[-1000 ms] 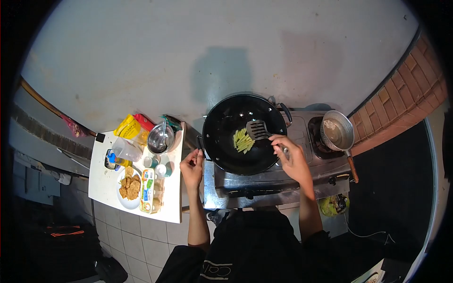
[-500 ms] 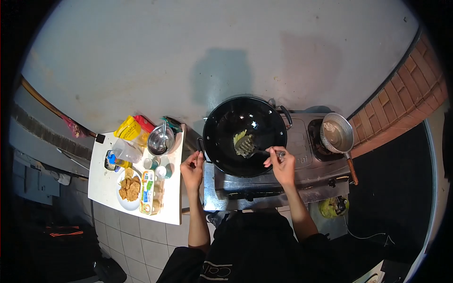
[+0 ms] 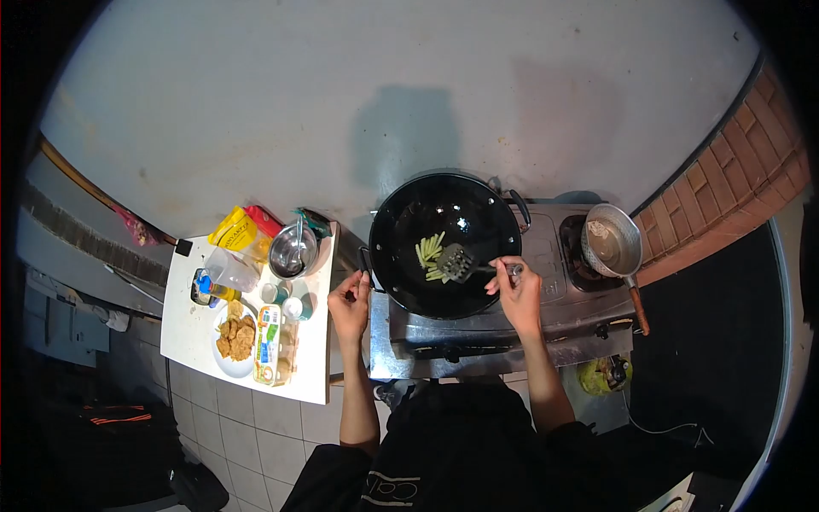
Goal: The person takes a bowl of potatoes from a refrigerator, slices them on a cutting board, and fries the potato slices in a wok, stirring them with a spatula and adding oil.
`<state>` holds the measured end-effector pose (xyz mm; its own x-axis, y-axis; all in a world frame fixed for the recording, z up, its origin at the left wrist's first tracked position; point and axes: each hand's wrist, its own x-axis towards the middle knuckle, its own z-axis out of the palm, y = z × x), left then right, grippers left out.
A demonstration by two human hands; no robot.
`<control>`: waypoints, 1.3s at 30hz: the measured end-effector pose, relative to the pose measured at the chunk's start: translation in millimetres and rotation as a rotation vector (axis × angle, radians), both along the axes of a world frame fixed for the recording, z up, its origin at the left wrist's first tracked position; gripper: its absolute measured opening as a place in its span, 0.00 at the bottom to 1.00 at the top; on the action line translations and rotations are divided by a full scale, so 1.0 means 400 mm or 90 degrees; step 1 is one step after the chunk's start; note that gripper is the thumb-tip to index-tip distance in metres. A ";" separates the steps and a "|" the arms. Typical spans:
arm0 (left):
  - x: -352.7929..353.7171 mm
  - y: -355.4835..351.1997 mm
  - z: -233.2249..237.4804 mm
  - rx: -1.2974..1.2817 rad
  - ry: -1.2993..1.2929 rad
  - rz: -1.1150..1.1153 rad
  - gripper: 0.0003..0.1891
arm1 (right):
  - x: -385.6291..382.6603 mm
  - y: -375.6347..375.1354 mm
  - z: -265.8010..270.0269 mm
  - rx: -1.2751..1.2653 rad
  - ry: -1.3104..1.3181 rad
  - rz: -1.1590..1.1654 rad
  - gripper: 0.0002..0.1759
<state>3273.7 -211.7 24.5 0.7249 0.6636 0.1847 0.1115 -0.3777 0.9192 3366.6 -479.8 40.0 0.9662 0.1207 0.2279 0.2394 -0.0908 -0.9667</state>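
A large black wok (image 3: 426, 299) sits on the steel stove. My left hand (image 3: 350, 305) is closed on the wok's left handle (image 3: 364, 259), thumb and fingers pinched at it. Over the wok's right side, my right hand (image 3: 516, 292) grips the handle of a slotted spatula (image 3: 456, 262). The spatula's dark head rests low in the wok, at the right edge of some pale green strips (image 3: 429, 249). A few strips lie just below and left of the head.
On the right burner stands a metal pot (image 3: 627, 241) with a wooden handle. The white side table (image 3: 188, 337) holds a plate of fried food (image 3: 236, 339), an egg carton (image 3: 267, 341), a steel bowl (image 3: 292, 256), jars and a yellow packet (image 3: 233, 230).
The spatula head has moved a little right, and my right hand has shifted slightly right with it. More green strips show, spread out in the wok. My left hand stays at the handle.
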 end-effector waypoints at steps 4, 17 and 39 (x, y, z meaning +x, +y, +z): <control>0.001 0.003 -0.008 -0.016 -0.013 -0.003 0.16 | 0.000 0.010 0.013 0.010 -0.005 0.031 0.06; -0.003 -0.006 -0.004 0.021 -0.012 0.010 0.16 | 0.020 0.065 0.010 0.100 0.004 -0.040 0.09; 0.001 -0.006 -0.006 0.109 -0.023 0.039 0.13 | -0.034 -0.011 0.057 -0.009 -0.009 0.180 0.04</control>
